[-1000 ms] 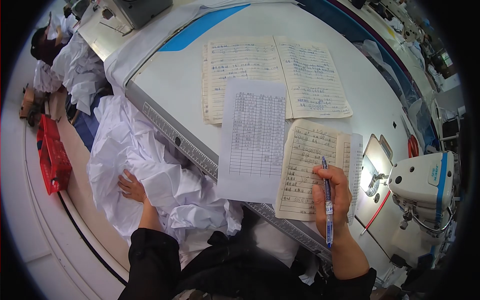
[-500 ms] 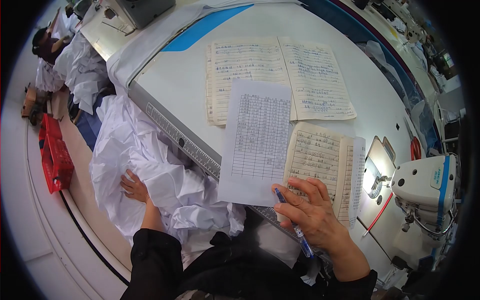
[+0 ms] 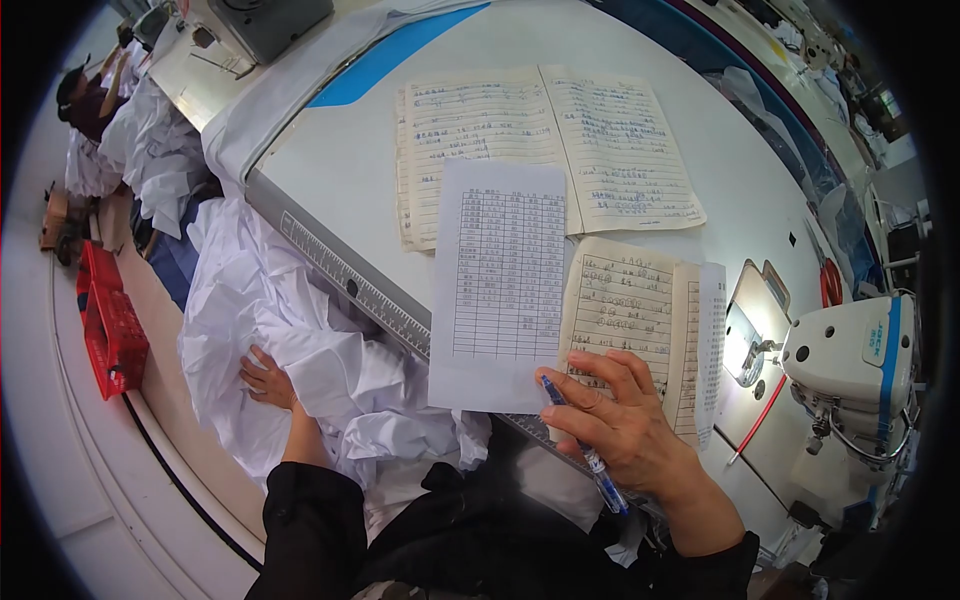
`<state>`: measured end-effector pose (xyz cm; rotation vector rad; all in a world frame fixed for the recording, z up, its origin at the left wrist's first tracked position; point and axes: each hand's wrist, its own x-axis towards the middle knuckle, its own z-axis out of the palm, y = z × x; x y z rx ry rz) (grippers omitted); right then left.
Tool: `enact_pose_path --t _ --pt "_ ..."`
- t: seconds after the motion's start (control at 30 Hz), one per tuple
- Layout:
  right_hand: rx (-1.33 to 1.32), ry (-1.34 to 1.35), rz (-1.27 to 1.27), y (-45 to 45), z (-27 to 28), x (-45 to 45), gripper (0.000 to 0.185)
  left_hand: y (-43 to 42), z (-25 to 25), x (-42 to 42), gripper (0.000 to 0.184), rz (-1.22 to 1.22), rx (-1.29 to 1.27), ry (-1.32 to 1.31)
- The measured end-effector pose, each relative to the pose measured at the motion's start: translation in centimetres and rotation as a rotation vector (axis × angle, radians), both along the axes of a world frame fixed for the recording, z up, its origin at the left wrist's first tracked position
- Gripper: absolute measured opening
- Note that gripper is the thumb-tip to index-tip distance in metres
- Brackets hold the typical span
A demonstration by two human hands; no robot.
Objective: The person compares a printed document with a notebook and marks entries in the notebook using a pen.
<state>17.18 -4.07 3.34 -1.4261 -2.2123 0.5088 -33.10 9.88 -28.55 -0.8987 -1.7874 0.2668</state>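
Observation:
My left hand (image 3: 268,380) rests with its fingers apart on a heap of white cloth (image 3: 260,290) beside the table. A blue pen (image 3: 606,484) is held in my right hand (image 3: 625,420), its tip towards the printed sheet. That sheet (image 3: 500,290) carries a table of rows and lies partly over an open notebook (image 3: 630,150) with blue handwriting. Under my right fingers is a smaller handwritten notebook (image 3: 620,290), with another printed paper (image 3: 710,340) along its right side.
A sewing machine (image 3: 845,350) with its lamp lit stands at the right, with red-handled scissors (image 3: 830,283) behind it. A ruler (image 3: 350,285) runs along the table edge. On the left floor is a red basket (image 3: 110,325); farther back, a person (image 3: 90,100) handles white cloth.
The view has shifted slightly, so the papers appear a little farther left. Both my hands keep nearly the same pose. The person at the back has moved their arms.

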Motion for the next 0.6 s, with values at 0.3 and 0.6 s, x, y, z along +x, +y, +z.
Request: enact_pose_path --t 0.3,0.6 --pt "0.003 -0.002 0.003 0.07 0.10 -0.05 0.034 -0.05 -0.04 0.06 0.035 0.015 -0.026 -0.025" --pt "0.002 0.002 0.007 0.13 0.19 -0.01 0.033 -0.10 0.51 0.48 0.034 -0.004 -0.014 -0.014"
